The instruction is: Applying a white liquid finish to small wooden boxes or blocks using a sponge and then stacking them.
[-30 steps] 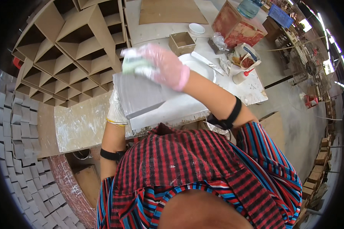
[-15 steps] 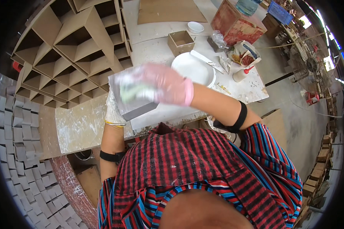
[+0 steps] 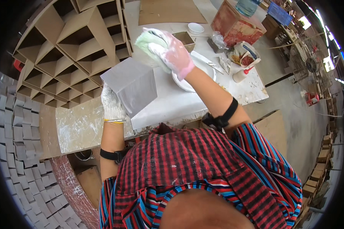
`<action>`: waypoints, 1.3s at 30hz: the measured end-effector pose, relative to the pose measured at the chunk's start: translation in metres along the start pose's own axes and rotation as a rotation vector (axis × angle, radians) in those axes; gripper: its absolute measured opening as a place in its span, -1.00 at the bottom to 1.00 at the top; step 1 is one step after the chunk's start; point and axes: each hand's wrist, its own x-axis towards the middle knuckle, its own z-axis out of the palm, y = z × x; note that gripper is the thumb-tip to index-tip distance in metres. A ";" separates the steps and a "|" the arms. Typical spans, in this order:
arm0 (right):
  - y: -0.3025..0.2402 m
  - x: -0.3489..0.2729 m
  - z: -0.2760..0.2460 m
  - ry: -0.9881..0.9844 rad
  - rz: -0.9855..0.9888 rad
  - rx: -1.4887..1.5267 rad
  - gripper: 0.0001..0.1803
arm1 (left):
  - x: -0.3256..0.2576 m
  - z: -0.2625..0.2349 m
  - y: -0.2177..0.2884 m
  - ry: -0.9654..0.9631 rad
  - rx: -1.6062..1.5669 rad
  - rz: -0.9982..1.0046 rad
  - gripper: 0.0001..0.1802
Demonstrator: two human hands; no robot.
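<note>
My left hand (image 3: 112, 104), in a white knit glove, grips a grey box (image 3: 135, 89) from its left side and holds it tilted above the table. Faint pale smears show on the box's faces. In my right hand (image 3: 176, 57), gloved in thin pink plastic with white residue, is a bunched pale green cloth (image 3: 151, 47). The cloth is apart from the box, up and to its right. Below my right wrist lies a round white basin (image 3: 198, 84), partly hidden by the arm, with a flat white scraper (image 3: 206, 61) across its rim.
A stack of brown open compartments (image 3: 74, 49) rises at the left of the table (image 3: 84, 126). Farther back are an open brown box (image 3: 185, 40), a white bowl (image 3: 195, 28) and a red-stained block (image 3: 237, 24). A red-tipped bottle (image 3: 241, 75) stands at right. Grey boxes (image 3: 26, 164) are piled at far left.
My right hand has lifted the cloth off the box, moving up and to the right. The box has turned in my left hand, so more of its faces show.
</note>
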 end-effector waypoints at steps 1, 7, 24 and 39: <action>-0.003 -0.004 0.002 0.001 0.010 0.004 -0.54 | -0.002 0.003 0.003 0.040 -0.004 0.027 -0.54; -0.036 -0.038 0.017 -0.274 -0.534 -0.278 -0.58 | 0.008 0.003 0.004 0.100 0.107 0.151 -0.49; -0.052 -0.029 0.026 -0.667 -0.578 -0.713 -0.45 | 0.015 -0.001 0.004 0.016 -0.006 -0.057 -0.47; -0.034 -0.036 0.015 -0.551 -0.599 -0.761 -0.44 | 0.011 -0.022 -0.002 -0.282 -0.131 -0.073 -0.57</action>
